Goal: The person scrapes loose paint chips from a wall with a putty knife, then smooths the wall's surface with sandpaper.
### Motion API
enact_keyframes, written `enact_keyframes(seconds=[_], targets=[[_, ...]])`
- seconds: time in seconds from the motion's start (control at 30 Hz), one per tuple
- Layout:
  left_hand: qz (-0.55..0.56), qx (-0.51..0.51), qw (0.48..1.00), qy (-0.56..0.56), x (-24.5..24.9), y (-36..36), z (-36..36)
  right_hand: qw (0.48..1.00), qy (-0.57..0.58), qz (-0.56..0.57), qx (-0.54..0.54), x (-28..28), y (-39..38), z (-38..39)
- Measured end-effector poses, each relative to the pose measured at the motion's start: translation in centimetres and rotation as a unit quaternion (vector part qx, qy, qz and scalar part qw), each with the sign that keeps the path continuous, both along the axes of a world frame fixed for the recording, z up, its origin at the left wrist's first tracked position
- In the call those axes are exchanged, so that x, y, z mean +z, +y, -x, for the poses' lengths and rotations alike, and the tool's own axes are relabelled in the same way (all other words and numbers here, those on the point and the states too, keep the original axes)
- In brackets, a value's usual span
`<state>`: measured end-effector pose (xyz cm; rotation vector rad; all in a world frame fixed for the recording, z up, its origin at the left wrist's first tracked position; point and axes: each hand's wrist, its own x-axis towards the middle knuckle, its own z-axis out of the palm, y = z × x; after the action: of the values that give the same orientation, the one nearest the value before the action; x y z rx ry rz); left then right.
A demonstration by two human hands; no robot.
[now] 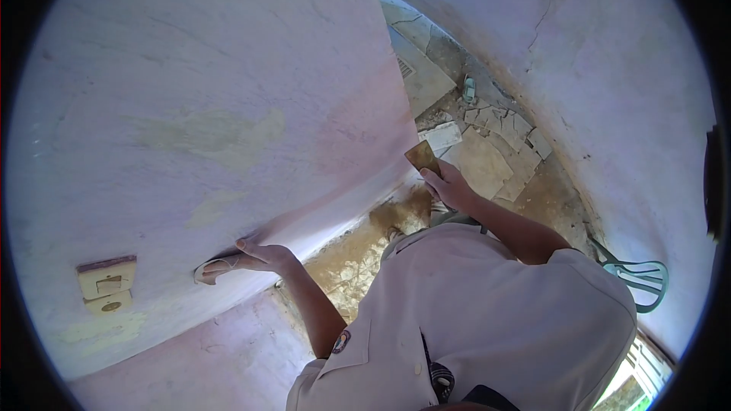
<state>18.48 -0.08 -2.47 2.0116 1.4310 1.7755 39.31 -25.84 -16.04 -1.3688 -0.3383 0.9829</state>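
Against the pinkish wall (251, 84), my left hand (263, 256) presses a pale, curled piece of sandpaper (206, 272), its fingers partly hidden behind it. My right hand (454, 189) is closed around a flat brown rectangular scraper (422, 157), held away from the wall surface near its far edge. The hidden end of the scraper lies inside my fingers. Left of my left hand, a light switch and socket plate (106, 285) is set in the wall. Yellowish filler patches (221, 133) mark the wall above.
Broken tiles (499, 125) and a white slab piece (442, 135) lie on the dusty floor ahead. A small green object (469, 90) stands farther off. At my right is a green plastic chair (643, 283) beside another wall (609, 106) with a crack.
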Motion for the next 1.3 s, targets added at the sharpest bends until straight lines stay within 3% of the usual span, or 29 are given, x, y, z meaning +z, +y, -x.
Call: enact_keyframes(seconds=[0.33,0.43,0.73,0.93,1.13,1.3], targets=[[-0.024,0.053,0.998,-0.019,-0.3,0.1,-1.6,0.997,0.035,0.004,-0.070,1.9,3.3,-0.1],[-0.024,0.049,0.997,-0.050,0.6,-0.6,-3.1,0.996,-0.063,0.022,-0.066,0.5,1.6,0.3],[-0.057,0.083,0.995,-0.025,-1.5,0.9,-1.9,0.998,0.018,0.036,-0.055,1.8,2.6,-1.2],[-0.054,0.067,0.996,-0.033,-1.1,0.9,-2.0,0.993,-0.068,0.082,-0.048,-0.2,2.4,-1.2],[-0.066,0.081,0.994,-0.012,-1.6,1.2,-1.5,0.995,-0.038,0.048,-0.081,0.9,2.8,-1.8],[-0.066,0.089,0.994,-0.001,-1.8,1.6,-1.3,0.984,-0.123,0.102,-0.079,-2.5,1.6,-0.6]])
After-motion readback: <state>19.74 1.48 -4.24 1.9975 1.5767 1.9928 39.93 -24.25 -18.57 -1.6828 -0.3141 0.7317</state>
